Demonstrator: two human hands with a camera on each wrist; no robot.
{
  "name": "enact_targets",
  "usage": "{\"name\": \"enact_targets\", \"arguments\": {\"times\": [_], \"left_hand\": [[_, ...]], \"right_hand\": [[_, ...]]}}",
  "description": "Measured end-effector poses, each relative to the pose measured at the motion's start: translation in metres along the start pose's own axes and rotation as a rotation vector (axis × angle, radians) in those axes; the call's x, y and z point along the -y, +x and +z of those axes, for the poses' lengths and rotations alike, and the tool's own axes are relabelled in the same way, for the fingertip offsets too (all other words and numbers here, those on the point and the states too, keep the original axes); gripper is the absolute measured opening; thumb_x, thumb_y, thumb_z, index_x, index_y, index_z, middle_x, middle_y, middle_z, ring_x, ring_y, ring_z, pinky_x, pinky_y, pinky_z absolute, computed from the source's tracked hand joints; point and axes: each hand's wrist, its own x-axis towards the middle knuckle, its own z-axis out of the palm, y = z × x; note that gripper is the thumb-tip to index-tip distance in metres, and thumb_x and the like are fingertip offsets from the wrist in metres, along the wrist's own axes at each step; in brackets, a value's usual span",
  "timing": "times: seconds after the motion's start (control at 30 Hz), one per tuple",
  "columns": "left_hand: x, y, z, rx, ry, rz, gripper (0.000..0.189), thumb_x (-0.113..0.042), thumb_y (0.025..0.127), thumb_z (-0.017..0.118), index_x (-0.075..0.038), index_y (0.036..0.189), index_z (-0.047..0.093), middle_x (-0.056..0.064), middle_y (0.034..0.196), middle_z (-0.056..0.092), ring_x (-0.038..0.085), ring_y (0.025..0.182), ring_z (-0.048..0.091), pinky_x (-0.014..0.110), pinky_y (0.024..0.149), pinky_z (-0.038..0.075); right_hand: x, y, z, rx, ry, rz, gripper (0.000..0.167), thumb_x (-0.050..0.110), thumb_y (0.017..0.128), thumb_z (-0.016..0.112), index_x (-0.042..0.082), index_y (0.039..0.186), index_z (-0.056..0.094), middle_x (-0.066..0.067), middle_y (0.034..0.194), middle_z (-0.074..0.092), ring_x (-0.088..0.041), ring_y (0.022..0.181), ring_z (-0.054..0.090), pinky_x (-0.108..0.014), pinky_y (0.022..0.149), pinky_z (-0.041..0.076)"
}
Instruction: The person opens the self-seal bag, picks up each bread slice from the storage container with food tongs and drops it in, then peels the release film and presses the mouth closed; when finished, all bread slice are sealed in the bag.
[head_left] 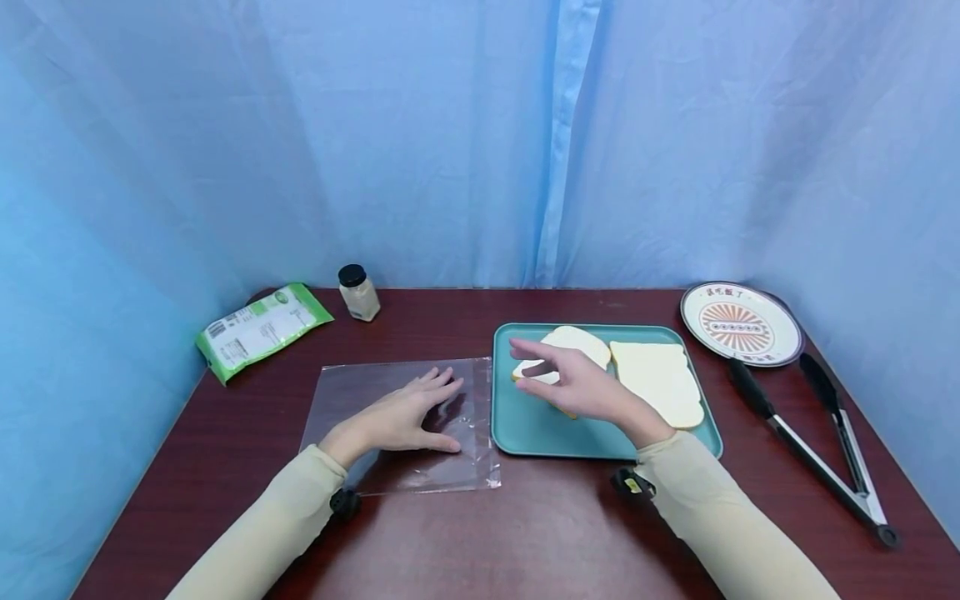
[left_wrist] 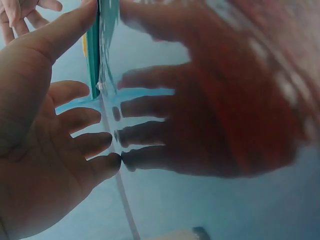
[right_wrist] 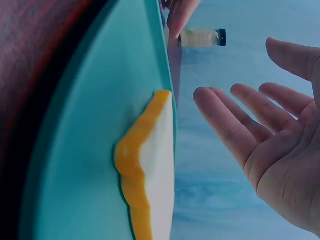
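My left hand [head_left: 405, 421] spreads its fingers over a clear plastic bag [head_left: 337, 396] that lies flat on the table; in the left wrist view its fingertips [left_wrist: 107, 162] come right at the glossy surface and meet their reflection. Above the teal tray [head_left: 517, 433] my right hand [head_left: 581, 383] hovers with thumb and fingers apart and nothing between them. Below it, a bread slice [head_left: 577, 340] is partly hidden by the hand. A second bread slice [head_left: 660, 379] lies to its right on the tray. The right wrist view shows the yellow-crusted edge of one slice [right_wrist: 157, 175].
A green and white packet [head_left: 262, 329] lies at the back left, beside a small black-capped jar [head_left: 360, 296]. At the right are a patterned plate [head_left: 742, 325] and black-tipped tongs [head_left: 817, 467], spread apart. Blue curtains [head_left: 420, 150] hang behind the dark red table [head_left: 480, 542].
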Motion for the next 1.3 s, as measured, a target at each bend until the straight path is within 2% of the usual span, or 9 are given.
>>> {"name": "enact_targets", "arguments": {"times": [0.13, 0.33, 0.57, 0.67, 0.8, 0.93, 1.1, 1.2, 1.3], "left_hand": [[0.001, 0.001, 0.001, 0.013, 0.004, 0.006, 0.094, -0.053, 0.088, 0.076, -0.010, 0.159, 0.033, 0.016, 0.165, 0.021, 0.033, 0.154, 0.011, 0.054, 0.121, 0.015], [0.004, 0.004, 0.001, 0.018, 0.029, -0.006, 0.089, -0.054, 0.088, 0.075, -0.009, 0.156, 0.039, 0.016, 0.164, 0.025, 0.032, 0.154, 0.013, 0.053, 0.122, 0.013], [0.004, 0.004, -0.003, -0.002, 0.057, -0.011, 0.080, -0.053, 0.087, 0.076, -0.007, 0.148, 0.052, 0.014, 0.159, 0.038, 0.035, 0.151, 0.024, 0.056, 0.118, 0.023], [0.005, 0.004, -0.004, -0.016, 0.067, -0.002, 0.075, -0.050, 0.088, 0.077, -0.007, 0.145, 0.056, 0.014, 0.156, 0.042, 0.034, 0.149, 0.028, 0.057, 0.116, 0.028], [0.008, 0.004, -0.006, -0.066, 0.089, 0.037, 0.064, -0.043, 0.090, 0.077, -0.005, 0.139, 0.062, 0.015, 0.150, 0.050, 0.033, 0.144, 0.039, 0.053, 0.112, 0.037], [0.012, 0.004, -0.007, -0.120, 0.100, 0.062, 0.051, -0.034, 0.093, 0.076, -0.005, 0.133, 0.066, 0.016, 0.143, 0.057, 0.033, 0.138, 0.048, 0.050, 0.107, 0.044], [0.015, 0.004, -0.006, -0.180, 0.087, 0.057, 0.036, -0.026, 0.096, 0.074, -0.007, 0.126, 0.071, 0.011, 0.129, 0.068, 0.028, 0.125, 0.061, 0.048, 0.102, 0.049], [0.015, 0.004, -0.006, -0.228, 0.086, 0.060, 0.028, -0.022, 0.095, 0.074, -0.008, 0.120, 0.073, 0.006, 0.116, 0.073, 0.022, 0.109, 0.068, 0.044, 0.093, 0.054], [0.016, 0.001, -0.007, -0.274, 0.079, 0.075, 0.024, -0.020, 0.095, 0.074, -0.008, 0.117, 0.075, 0.003, 0.109, 0.075, 0.016, 0.097, 0.071, 0.039, 0.085, 0.056]], "right_hand": [[0.000, 0.001, 0.004, 0.019, 0.000, -0.002, 0.063, 0.024, 0.099, 0.069, 0.004, 0.153, 0.042, -0.020, 0.142, 0.058, -0.028, 0.116, 0.067, -0.038, 0.085, 0.058], [-0.002, 0.002, 0.008, 0.029, -0.009, -0.004, 0.063, 0.026, 0.099, 0.069, 0.002, 0.153, 0.043, -0.019, 0.141, 0.059, -0.027, 0.114, 0.067, -0.045, 0.091, 0.056], [-0.001, 0.009, 0.016, 0.050, -0.008, -0.004, 0.061, 0.024, 0.099, 0.069, 0.001, 0.151, 0.045, -0.018, 0.138, 0.061, -0.025, 0.113, 0.068, -0.048, 0.094, 0.054], [0.001, 0.013, 0.020, 0.065, 0.012, 0.009, 0.061, 0.023, 0.100, 0.068, 0.002, 0.152, 0.044, -0.018, 0.139, 0.060, -0.029, 0.116, 0.066, -0.052, 0.099, 0.050], [0.003, 0.018, 0.025, 0.076, 0.046, 0.013, 0.060, 0.022, 0.100, 0.067, 0.001, 0.151, 0.044, -0.021, 0.140, 0.059, -0.036, 0.121, 0.062, -0.053, 0.102, 0.047], [0.003, 0.021, 0.031, 0.076, 0.077, 0.015, 0.057, 0.018, 0.100, 0.067, -0.003, 0.149, 0.045, -0.024, 0.139, 0.058, -0.039, 0.121, 0.062, -0.046, 0.100, 0.051], [0.004, 0.025, 0.037, 0.083, 0.093, 0.041, 0.056, 0.016, 0.101, 0.066, -0.006, 0.148, 0.045, -0.026, 0.142, 0.054, -0.040, 0.121, 0.062, -0.041, 0.098, 0.052], [0.004, 0.026, 0.041, 0.085, 0.070, 0.055, 0.056, 0.017, 0.101, 0.066, -0.005, 0.147, 0.046, -0.024, 0.144, 0.053, -0.038, 0.122, 0.061, -0.042, 0.099, 0.051], [0.005, 0.027, 0.044, 0.096, -0.015, 0.059, 0.054, 0.022, 0.101, 0.066, -0.002, 0.146, 0.050, -0.019, 0.143, 0.056, -0.033, 0.125, 0.060, -0.044, 0.102, 0.049]]}}
